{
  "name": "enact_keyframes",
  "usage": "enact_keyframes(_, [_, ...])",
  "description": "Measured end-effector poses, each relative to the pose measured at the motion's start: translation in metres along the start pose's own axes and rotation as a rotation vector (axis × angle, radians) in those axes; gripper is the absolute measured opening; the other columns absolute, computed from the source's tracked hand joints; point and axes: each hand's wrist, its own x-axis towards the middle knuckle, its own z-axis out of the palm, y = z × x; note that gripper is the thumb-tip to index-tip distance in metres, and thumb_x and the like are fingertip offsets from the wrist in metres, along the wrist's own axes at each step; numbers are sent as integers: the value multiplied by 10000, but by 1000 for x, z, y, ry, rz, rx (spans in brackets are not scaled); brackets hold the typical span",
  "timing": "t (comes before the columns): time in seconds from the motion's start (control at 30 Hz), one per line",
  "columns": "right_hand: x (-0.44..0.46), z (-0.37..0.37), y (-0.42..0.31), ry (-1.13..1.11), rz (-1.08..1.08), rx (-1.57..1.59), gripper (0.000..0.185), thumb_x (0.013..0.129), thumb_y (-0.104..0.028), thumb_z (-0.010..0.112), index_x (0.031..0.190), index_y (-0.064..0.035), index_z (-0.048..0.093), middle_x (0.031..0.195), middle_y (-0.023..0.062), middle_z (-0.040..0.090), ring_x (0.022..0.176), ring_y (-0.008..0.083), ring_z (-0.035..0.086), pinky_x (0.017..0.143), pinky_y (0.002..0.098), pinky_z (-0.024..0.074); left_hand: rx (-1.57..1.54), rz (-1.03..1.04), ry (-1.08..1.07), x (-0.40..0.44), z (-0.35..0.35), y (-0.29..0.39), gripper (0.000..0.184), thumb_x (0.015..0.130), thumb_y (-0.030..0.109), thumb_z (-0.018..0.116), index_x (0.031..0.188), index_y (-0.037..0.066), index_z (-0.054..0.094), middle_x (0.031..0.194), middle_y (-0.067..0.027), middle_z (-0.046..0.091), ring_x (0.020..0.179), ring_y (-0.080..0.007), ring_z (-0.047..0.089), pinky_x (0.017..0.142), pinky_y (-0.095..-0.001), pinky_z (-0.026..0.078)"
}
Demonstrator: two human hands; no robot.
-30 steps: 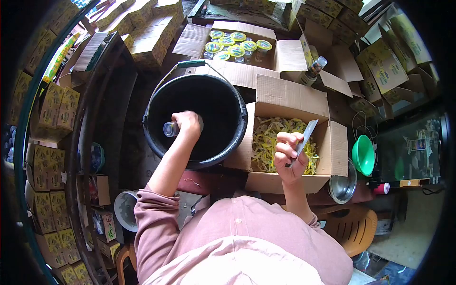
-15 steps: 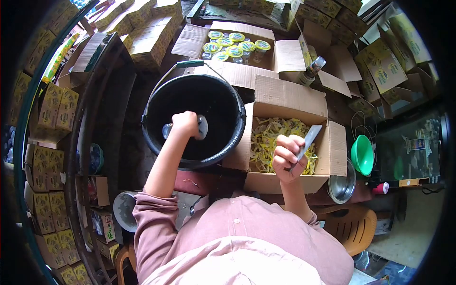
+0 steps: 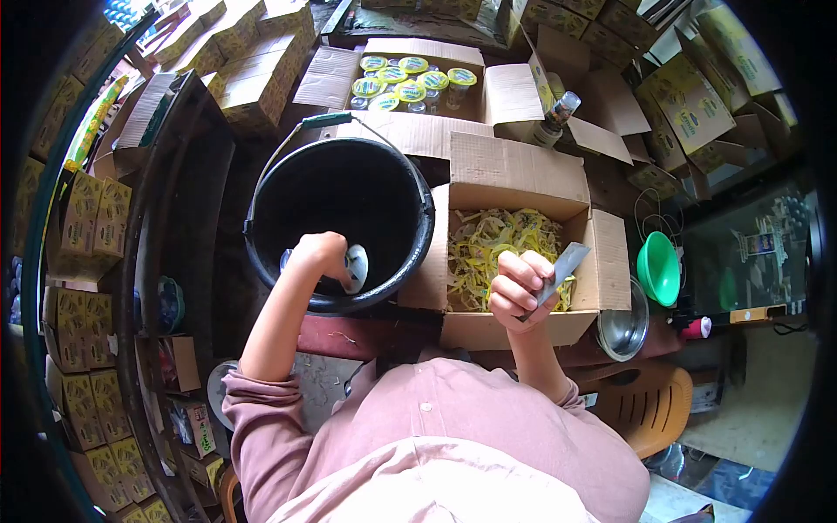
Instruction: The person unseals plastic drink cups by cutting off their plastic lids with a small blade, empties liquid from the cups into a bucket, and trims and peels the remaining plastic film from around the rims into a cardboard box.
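My left hand [image 3: 321, 256] is inside the mouth of a black bucket [image 3: 410, 283], near its front rim. Its fingers close around a clear plastic cup [image 3: 357, 268], whose pale round end faces right. My right hand [image 3: 521, 289] grips a flat grey metal blade [image 3: 568, 262], tilted up to the right. That hand is above the near part of an open cardboard box [image 3: 523, 170], which holds a heap of yellow and white film strips [image 3: 501, 240].
Behind stands another carton [image 3: 427, 45] of cups with yellow printed lids [image 3: 410, 91]. A bottle [image 3: 555, 118] leans at the right flaps. A green bowl [image 3: 659, 270] and a metal bowl [image 3: 622, 327] sit at right. Stacked yellow cartons [image 3: 83, 327] line the left.
My left hand has drawn toward the bucket's near rim with the cup, whose round end has turned. The whole view has shifted slightly. My right hand keeps the blade over the box.
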Motion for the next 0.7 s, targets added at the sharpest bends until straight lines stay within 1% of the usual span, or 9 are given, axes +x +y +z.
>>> enact_keyframes(0.03, [0,-1,0,-11,5,-9,218,739,-157,698,872,-137,527,813,-24,411,661,85,460,556,219,367,12,-45,52,-3,-5,3,532,506,408,788,879,47,671,911,-109,650,852,-233,631,749,-311,500])
enact_keyframes(0.13, [1,1,0,-3,7,-13,224,736,-163,701,875,-137,527,811,-25,410,661,84,460,556,219,369,-7,-54,-145,-8,-11,6,531,512,408,783,883,45,669,895,-108,652,836,-234,634,745,-314,502])
enact_keyframes(0.23, [1,0,0,-9,-2,-7,219,740,-154,695,878,-137,527,810,-25,410,661,86,459,555,220,368,78,-31,18,-5,-12,4,552,487,428,774,892,71,660,875,-108,650,825,-254,630,739,-343,500])
enact_keyframes(0.27, [1,0,1,-1,-7,-13,217,740,-152,695,878,-137,528,809,-25,410,660,86,459,554,220,368,29,12,-110,-9,-12,6,545,488,430,772,872,60,658,867,-111,650,818,-254,632,724,-331,503])
enact_keyframes(0.4, [2,5,0,78,-16,-7,189,731,-79,682,852,-135,549,800,-19,441,654,96,485,543,225,380,28,-26,64,-7,-15,3,537,500,429,759,893,76,666,866,-103,652,785,-241,638,681,-322,512])
enact_keyframes(0.53, [5,11,4,54,-2,9,43,794,-110,614,800,-119,572,771,0,468,622,117,501,533,243,387,-56,-42,-173,-6,-10,0,556,510,451,748,892,57,661,864,-99,650,803,-240,636,700,-334,508])
enact_keyframes(0.57, [6,12,4,22,13,18,32,809,-126,598,789,-115,576,764,4,472,615,121,502,532,246,388,-52,-42,-132,-6,-10,-1,558,510,454,748,892,56,660,870,-102,649,807,-242,635,705,-336,507])
enact_keyframes(0.6, [9,5,1,-100,58,-33,234,731,-247,722,838,-147,540,788,-33,419,629,86,454,561,234,387,-47,-41,-93,-6,-9,-1,561,510,457,747,891,55,659,876,-106,647,811,-245,634,710,-338,506])
enact_keyframes(0.7, [12,5,2,-142,74,-39,214,740,-255,713,820,-150,545,776,-33,419,628,84,456,557,231,385,-74,-72,205,-6,-5,0,526,513,409,769,858,27,664,859,-117,652,803,-245,638,730,-324,503])
